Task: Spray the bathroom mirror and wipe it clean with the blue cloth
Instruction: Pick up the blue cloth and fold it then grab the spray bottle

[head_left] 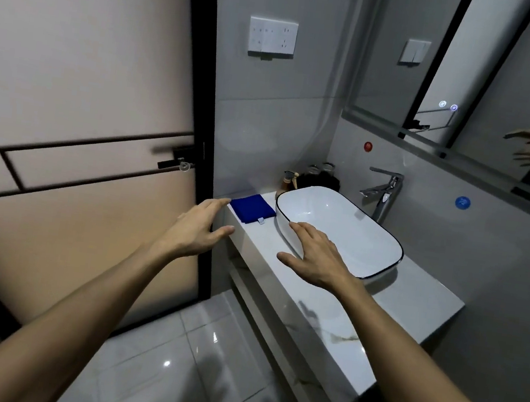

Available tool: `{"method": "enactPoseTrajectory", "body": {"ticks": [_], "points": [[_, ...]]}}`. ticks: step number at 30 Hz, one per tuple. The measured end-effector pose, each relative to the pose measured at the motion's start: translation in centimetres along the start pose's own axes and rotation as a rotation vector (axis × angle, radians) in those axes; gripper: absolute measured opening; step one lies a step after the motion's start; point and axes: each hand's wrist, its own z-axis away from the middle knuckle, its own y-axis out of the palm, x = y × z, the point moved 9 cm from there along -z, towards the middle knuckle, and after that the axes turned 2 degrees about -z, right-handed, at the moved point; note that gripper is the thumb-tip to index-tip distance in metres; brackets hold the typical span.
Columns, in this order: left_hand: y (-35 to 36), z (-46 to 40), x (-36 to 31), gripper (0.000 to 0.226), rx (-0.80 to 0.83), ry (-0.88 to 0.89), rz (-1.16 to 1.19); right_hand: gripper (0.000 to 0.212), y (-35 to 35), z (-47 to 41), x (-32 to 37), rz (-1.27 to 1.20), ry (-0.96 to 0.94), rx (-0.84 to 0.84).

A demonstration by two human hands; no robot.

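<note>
Both my hands are out over the near end of the table (pixel 326 313), fingers straight and spread, holding nothing. My left hand (pixel 197 229) hangs just short of the table's corner, its fingertips just beside the folded blue cloth (pixel 252 208), not yet on it as far as I can tell. My right hand (pixel 315 254) is in front of the near rim of the white basin (pixel 340 231); whether it touches the rim cannot be determined.

The cloth lies flat at the table's left end, between the wall and the basin. The mirror (pixel 493 96) is on the wall above and to the right, well apart from both hands. No part of the task is done.

Risks, in my judgement: the cloth sits close to the table's edge, so a careless sweep could push it to the floor. The spray bottle (pixel 288 182) stands behind the basin, partly hidden, close against dark items (pixel 322 176) I cannot identify; reaching over the basin could knock them down. The tap (pixel 384 193) stands beside that route and could catch a wrist.

A socket plate (pixel 272 37) is on the wall above the cloth; stray spray there would be hazardous. The frosted door (pixel 77 108) shuts in the left side.
</note>
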Motion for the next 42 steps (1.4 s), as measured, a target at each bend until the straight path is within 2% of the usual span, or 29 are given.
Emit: {"method": "enactPoseTrajectory", "body": {"ticks": [12,19,28,36,42], "points": [[4.7,-14.2,8.0,0.065,0.105,0.014,0.126,0.074,5.6,-13.1,-2.7,-0.1,0.074,0.078],[8.6,-22.2,11.4,0.063,0.134,-0.078,0.236,0.072,8.4,-21.9,-6.2,-0.174,0.07,0.105],[12.7,-29.1,16.0,0.052,0.155,-0.276,0.432,0.07,13.8,-32.2,-8.6,-0.285,0.044,0.248],[14.9,-34.2,20.7,0.043,0.139,-0.373,0.554,0.071,20.1,-38.3,-9.5,-0.273,0.094,0.375],[16.2,-38.4,23.3,0.042,0.155,-0.36,0.655,0.076,24.6,-42.4,-9.8,-0.166,0.141,0.453]]}}
